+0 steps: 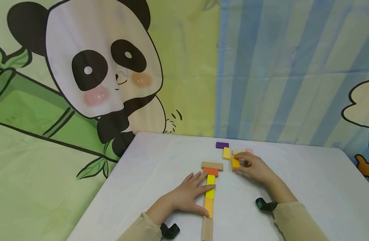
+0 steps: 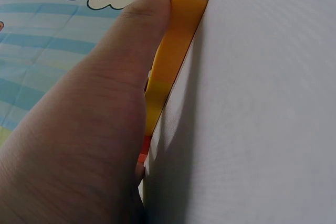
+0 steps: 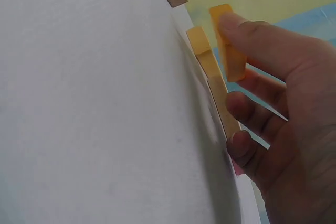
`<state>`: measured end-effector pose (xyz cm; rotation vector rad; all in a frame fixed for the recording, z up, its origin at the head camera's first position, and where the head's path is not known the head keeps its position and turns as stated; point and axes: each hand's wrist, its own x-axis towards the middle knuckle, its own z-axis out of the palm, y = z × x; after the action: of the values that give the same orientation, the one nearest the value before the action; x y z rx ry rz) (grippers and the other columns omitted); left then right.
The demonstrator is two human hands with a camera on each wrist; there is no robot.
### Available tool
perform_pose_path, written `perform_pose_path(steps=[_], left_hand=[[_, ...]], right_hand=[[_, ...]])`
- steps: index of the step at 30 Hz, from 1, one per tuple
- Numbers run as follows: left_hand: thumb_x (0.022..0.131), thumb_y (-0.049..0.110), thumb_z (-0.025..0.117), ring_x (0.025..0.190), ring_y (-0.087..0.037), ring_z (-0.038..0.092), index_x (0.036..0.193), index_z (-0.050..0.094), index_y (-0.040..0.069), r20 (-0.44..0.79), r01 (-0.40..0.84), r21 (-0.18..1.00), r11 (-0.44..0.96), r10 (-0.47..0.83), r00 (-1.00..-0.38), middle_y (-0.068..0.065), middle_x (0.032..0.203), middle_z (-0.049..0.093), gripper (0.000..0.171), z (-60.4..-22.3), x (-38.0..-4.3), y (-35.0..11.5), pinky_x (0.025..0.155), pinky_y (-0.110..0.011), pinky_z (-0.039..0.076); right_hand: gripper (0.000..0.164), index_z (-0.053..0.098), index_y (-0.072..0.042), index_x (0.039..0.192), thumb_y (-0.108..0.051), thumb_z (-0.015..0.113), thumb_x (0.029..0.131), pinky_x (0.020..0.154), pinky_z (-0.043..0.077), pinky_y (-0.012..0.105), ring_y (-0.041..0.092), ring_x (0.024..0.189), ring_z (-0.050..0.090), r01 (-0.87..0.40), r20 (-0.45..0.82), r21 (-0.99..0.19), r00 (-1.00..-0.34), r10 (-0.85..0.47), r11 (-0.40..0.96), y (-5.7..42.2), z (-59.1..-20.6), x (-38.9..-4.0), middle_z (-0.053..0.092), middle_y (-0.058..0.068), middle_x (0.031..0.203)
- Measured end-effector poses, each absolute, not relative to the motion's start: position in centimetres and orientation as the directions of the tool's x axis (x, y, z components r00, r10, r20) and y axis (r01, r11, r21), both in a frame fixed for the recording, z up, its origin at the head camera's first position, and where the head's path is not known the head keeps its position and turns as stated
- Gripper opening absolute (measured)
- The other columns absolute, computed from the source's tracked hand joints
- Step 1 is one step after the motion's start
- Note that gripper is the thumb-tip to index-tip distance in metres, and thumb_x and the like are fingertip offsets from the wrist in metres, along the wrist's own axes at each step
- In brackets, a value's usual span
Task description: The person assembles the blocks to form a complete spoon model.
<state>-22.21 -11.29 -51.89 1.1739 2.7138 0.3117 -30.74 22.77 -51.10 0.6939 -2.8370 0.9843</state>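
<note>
In the head view, a line of wooden blocks runs away from the person: a plain wood block [image 1: 208, 229] nearest, then a light orange block [image 1: 209, 207], a bright yellow block [image 1: 210, 180], a red-orange block [image 1: 214, 172] and a plain block [image 1: 212, 165] set crosswise at the far end. The left hand [image 1: 187, 195] lies spread along this line, fingers straight, its thumb on the light orange block and other fingertips over the yellow and red-orange ones. Right of the far end, the right hand [image 1: 256, 166] pinches a yellow-orange block [image 3: 231, 59] between thumb and fingers.
Beyond the right hand lie a purple block [image 1: 222, 145], a small yellow block [image 1: 226, 153], a plain wood block [image 1: 238, 152] and a pink block [image 1: 249, 150]. The white table [image 1: 136, 160] meets a printed cloth backdrop [image 1: 190, 83] at its far edge.
</note>
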Motion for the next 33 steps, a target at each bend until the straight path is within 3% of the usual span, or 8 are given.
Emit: perform_pose_path(steps=[7, 22, 26, 30, 33], left_hand=[[0.072, 0.092, 0.043, 0.155, -0.03, 0.003, 0.152, 0.013, 0.053, -0.069, 0.705, 0.241, 0.667, 0.737, -0.673, -0.002, 0.169, -0.002, 0.094, -52.0, -22.3, -11.3, 0.124, -0.057, 0.005], [0.072, 0.091, 0.045, 0.155, -0.031, 0.005, 0.152, 0.016, 0.053, -0.056, 0.705, 0.241, 0.667, 0.735, -0.676, -0.002, 0.169, 0.0, 0.094, -51.9, -22.2, -11.4, 0.123, -0.058, 0.008], [0.072, 0.091, 0.046, 0.155, -0.032, 0.005, 0.152, 0.016, 0.053, -0.053, 0.705, 0.249, 0.664, 0.737, -0.674, -0.002, 0.169, 0.0, 0.093, -51.8, -22.1, -11.4, 0.123, -0.058, 0.007], [0.072, 0.091, 0.045, 0.155, -0.032, 0.006, 0.152, 0.017, 0.052, -0.048, 0.711, 0.245, 0.66, 0.74, -0.671, -0.003, 0.169, 0.002, 0.093, -51.7, -22.1, -11.4, 0.123, -0.058, 0.008], [0.072, 0.091, 0.045, 0.155, -0.033, 0.006, 0.152, 0.017, 0.053, -0.049, 0.711, 0.245, 0.659, 0.741, -0.67, -0.003, 0.168, 0.002, 0.093, -51.7, -22.1, -11.4, 0.123, -0.058, 0.008]], right_hand=[[0.05, 0.064, -0.022, 0.131, -0.044, 0.074, 0.087, 0.069, 0.046, 0.025, 0.016, 0.087, 0.052, -0.406, 0.203, -0.608, -0.91, -0.361, 0.682, 21.0, -49.9, -31.7, 0.06, 0.003, 0.132], [0.052, 0.063, -0.02, 0.132, -0.041, 0.076, 0.086, 0.077, 0.053, 0.035, 0.023, 0.092, 0.058, -0.35, 0.074, -0.619, -0.917, -0.392, 0.703, 13.1, -48.7, -34.6, 0.057, 0.007, 0.139], [0.052, 0.064, -0.021, 0.13, -0.043, 0.076, 0.085, 0.091, 0.054, 0.044, 0.025, 0.103, 0.061, -0.351, 0.056, -0.606, -0.914, -0.402, 0.714, 11.7, -49.1, -35.0, 0.06, 0.004, 0.135], [0.049, 0.065, -0.019, 0.129, -0.04, 0.076, 0.086, 0.107, 0.044, 0.053, 0.03, 0.124, 0.057, -0.367, 0.064, -0.612, -0.906, -0.419, 0.7, 10.9, -49.3, -35.1, 0.061, 0.005, 0.135], [0.047, 0.065, -0.018, 0.128, -0.037, 0.076, 0.087, 0.112, 0.038, 0.054, 0.032, 0.13, 0.053, -0.366, 0.058, -0.621, -0.903, -0.425, 0.693, 10.4, -49.5, -35.1, 0.061, 0.006, 0.135]])
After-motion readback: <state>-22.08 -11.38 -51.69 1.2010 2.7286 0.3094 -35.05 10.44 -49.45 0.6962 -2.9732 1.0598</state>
